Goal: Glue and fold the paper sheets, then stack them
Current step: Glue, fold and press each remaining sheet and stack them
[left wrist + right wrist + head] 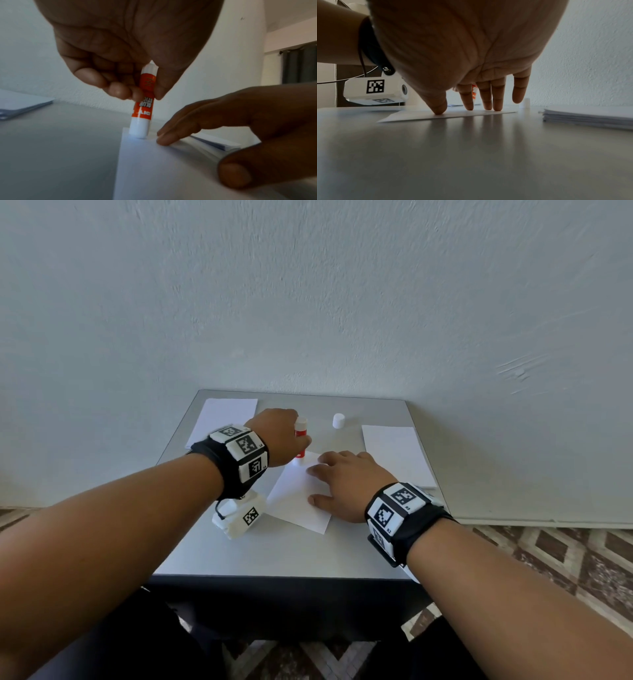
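While the right hand (346,481) is pressing spread fingers on the paper sheet (298,498), the left hand (277,440) is pinching the glue stick (144,108) — tip seemingly touching the sheet's twelve o'clock corner.

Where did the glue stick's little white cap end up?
In the head view the white cap stands upright on the table, toward the far edge, between the glue stick in the left hand and the right-side paper stack.

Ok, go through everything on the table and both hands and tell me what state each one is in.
Glue stick: uncapped, upright, tip on the sheet.
White cap: off, standing alone.
Paper sheet: flat, unfolded.
Left hand: grips the glue stick.
Right hand: fingers straight, pressing the sheet.
Right paper stack: lying flat.
Left paper stack: lying flat.
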